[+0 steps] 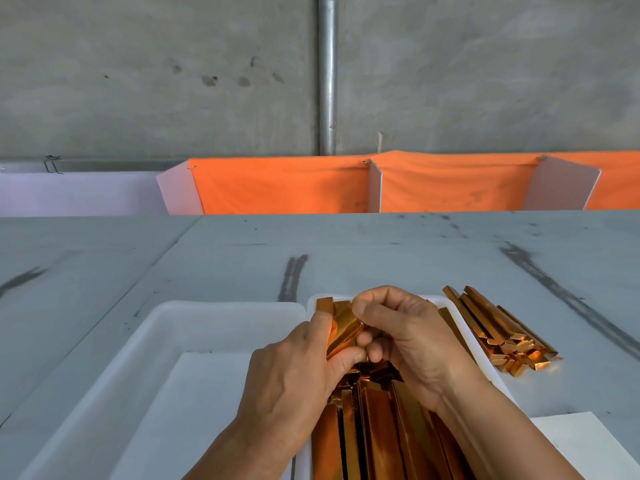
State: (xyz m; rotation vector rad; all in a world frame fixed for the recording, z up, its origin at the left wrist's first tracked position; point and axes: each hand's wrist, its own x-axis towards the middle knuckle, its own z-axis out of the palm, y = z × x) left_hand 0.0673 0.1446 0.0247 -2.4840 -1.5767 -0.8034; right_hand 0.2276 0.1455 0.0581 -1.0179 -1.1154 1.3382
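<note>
Both hands meet over a white tray [485,358] full of shiny gold card strips [374,438]. My left hand [294,372] and my right hand [412,344] pinch one folded gold card piece [344,336] between their fingertips, holding it just above the strips. The right hand's fingers curl over its far end, the left thumb and fingers grip its near end. A loose pile of folded gold strips [498,330] lies on the table to the right of the tray.
An empty white tray [152,341] sits at the left, touching the full one. A white sheet [585,441] lies at the lower right. The grey table [346,244] runs back to orange cloth dividers [284,188] and a concrete wall with a metal pipe [328,74].
</note>
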